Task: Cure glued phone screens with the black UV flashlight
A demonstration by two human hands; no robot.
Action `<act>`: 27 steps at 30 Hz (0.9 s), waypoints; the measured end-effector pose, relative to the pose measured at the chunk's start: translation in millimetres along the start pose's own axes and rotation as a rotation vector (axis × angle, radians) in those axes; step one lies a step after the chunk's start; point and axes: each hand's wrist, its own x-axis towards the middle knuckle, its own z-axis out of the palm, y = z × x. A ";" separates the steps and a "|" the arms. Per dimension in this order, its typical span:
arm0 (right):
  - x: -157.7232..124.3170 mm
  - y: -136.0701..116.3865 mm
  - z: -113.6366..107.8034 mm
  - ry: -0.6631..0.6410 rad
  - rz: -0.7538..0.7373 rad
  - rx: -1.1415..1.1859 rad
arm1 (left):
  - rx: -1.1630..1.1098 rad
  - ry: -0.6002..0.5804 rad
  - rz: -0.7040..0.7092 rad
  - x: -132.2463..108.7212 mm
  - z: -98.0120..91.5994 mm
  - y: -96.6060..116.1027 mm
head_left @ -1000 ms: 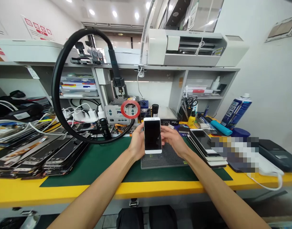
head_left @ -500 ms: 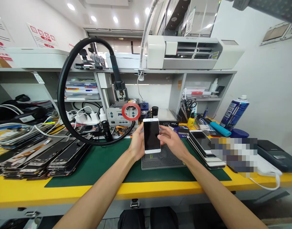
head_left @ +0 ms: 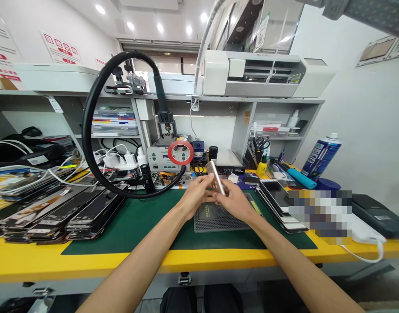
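1. Head view, grip: L hand (head_left: 197, 193) & R hand (head_left: 235, 200) both closed on the phone (head_left: 216, 178); L fingers at its left side, R hand at its lower right end. Exact finger placement partly hidden, can't tell all contacts.
2. Head view, phone: held up btwn the hands, above the far part of the grey mat (head_left: 224, 224), clear of it. Tilted, gold-ish narrow edge twd camera, upper end leaning left. Screen face not visible.
3. Head view, under the hands: grey mat w/ perforated surface lies on the green mat (head_left: 131, 232), which lies on the yellow desk (head_left: 121, 263).
4. Head view, left: big pile of screens (head_left: 91, 213) at green mat's left side, white cables (head_left: 69, 184) across its back. Black hose (head_left: 88, 130) loops up & over, in front of the shelf.
5. Head view, back: red ring (head_left: 170, 153) in front of the grey station (head_left: 157, 158); black torch (head_left: 147, 179) stands nearby, left of it.
6. Head view, right: phone stack (head_left: 279, 198) just beside grey mat; yellow bottle (head_left: 261, 167) behind stack. Blue spray can (head_left: 321, 156) farther R, tilted in view. Some items blurred out, can't ID.
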 end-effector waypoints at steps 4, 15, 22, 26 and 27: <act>1.7 -9.3 -3.8 -0.075 0.122 0.252 | 0.066 0.095 0.073 1.4 -5.3 1.7; 4.9 -2.4 -8.5 -0.143 0.245 0.445 | 0.185 0.215 0.238 2.3 -10.8 5.8; 2.1 -6.0 -12.1 -0.168 0.209 0.331 | 0.284 0.212 0.376 -0.2 -11.1 5.2; 1.2 -5.1 -11.2 -0.195 0.187 0.314 | 0.322 0.206 0.443 -1.7 -10.1 6.9; 1.0 -4.8 -10.7 -0.201 0.183 0.312 | 0.332 0.204 0.453 -2.1 -9.8 7.7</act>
